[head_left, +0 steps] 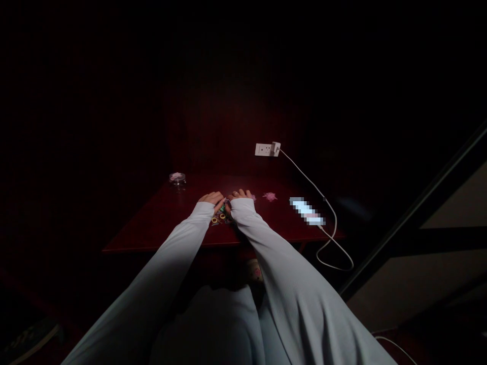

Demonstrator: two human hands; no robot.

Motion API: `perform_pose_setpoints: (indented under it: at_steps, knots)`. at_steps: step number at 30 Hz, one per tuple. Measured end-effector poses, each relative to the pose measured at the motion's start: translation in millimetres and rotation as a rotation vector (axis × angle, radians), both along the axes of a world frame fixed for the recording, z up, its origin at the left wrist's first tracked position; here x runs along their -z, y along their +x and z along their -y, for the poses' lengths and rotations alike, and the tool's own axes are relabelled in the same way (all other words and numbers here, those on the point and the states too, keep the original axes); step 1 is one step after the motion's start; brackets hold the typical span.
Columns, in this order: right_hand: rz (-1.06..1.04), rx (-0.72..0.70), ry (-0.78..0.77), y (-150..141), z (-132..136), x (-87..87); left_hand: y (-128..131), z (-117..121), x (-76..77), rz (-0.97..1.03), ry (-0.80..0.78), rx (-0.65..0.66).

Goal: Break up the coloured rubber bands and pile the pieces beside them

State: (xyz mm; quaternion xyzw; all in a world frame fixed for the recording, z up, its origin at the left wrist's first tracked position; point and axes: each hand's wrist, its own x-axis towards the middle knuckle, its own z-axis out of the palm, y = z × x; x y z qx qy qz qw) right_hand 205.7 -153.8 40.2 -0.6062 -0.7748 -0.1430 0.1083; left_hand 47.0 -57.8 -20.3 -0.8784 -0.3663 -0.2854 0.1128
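Observation:
My left hand point(212, 198) is low over the dark red table, its fingers stretched out toward the right and its thumb apart from them. Close beside it, my right hand point(240, 195) lies with its fingers spread and a ring on one finger. Between and just below the hands is a pile of small colourful bands point(222, 216), yellow, green and dark, that look like hair ties. My hands and sleeves cover part of it. Right of my right hand sits a small heap of pink bands point(270, 196). Neither hand visibly holds anything.
A clear round container point(177, 179) with pink pieces stands at the table's back left. On the right lies a lit phone point(307, 211), blurred out. Its white cable point(312, 181) runs to a charger in the wall socket point(263, 149) and loops past the table's edge.

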Motion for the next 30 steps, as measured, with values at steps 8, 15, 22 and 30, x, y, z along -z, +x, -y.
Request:
perform_pose_setpoints:
  at_steps: [8,15,22,30]
  knots:
    - [0.078,0.010,-0.025,-1.2,7.8,-2.2,4.3,9.3,-4.0,-0.025,0.038,0.049]
    - [0.145,-0.030,-0.037,12.5,5.1,4.0,10.0,9.5,-1.1,-0.039,0.068,0.100]
    - [0.142,-0.047,-0.020,12.1,-12.1,-2.7,6.0,6.2,-1.5,-0.023,0.062,0.034]
    - [0.121,-0.059,-0.027,22.6,3.0,1.6,4.7,11.3,-6.0,-0.075,0.042,0.053]
